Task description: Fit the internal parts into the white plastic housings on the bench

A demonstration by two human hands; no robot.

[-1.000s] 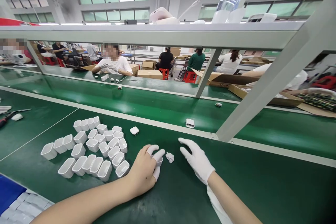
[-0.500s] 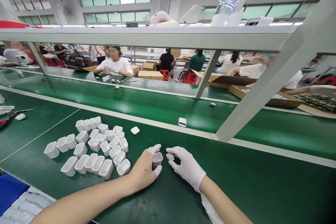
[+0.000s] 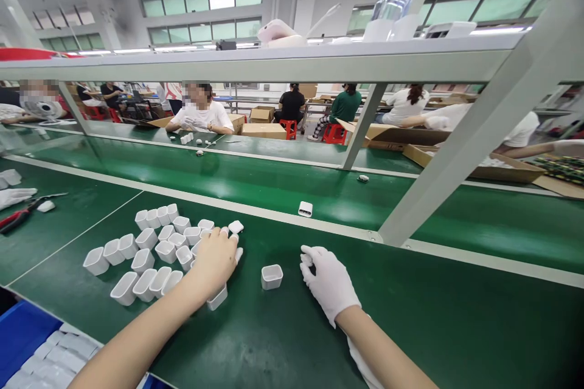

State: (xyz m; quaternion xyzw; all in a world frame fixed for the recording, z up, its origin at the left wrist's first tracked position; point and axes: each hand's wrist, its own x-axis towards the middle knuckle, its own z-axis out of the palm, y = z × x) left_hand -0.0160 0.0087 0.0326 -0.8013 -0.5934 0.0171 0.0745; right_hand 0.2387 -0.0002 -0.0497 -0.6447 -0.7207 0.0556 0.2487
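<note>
My left hand [image 3: 216,255], with white covers on its fingertips, reaches over the right edge of a group of open white plastic cases [image 3: 146,282]. Its fingers are apart, and the tips are right beside a small white square plug piece [image 3: 235,227]; whether they touch it I cannot tell. One single white case [image 3: 272,278] stands upright on the green bench between my hands. My right hand [image 3: 327,282], in a white glove, hovers to the right of that case. Its fingers are loosely curved, the thumb apart from them, and nothing shows in its grasp.
A green conveyor belt [image 3: 255,182] runs behind the bench, carrying a white piece [image 3: 305,209]. A slanted post [image 3: 438,152] supports the shelf above. Red-handled pliers [image 3: 22,216] lie at left. A blue bin [image 3: 22,331] sits below the front edge. Co-workers sit beyond.
My left hand has let go of the single case and moved left to the small square piece. My right hand has shifted slightly right. The white piece on the belt has moved left.
</note>
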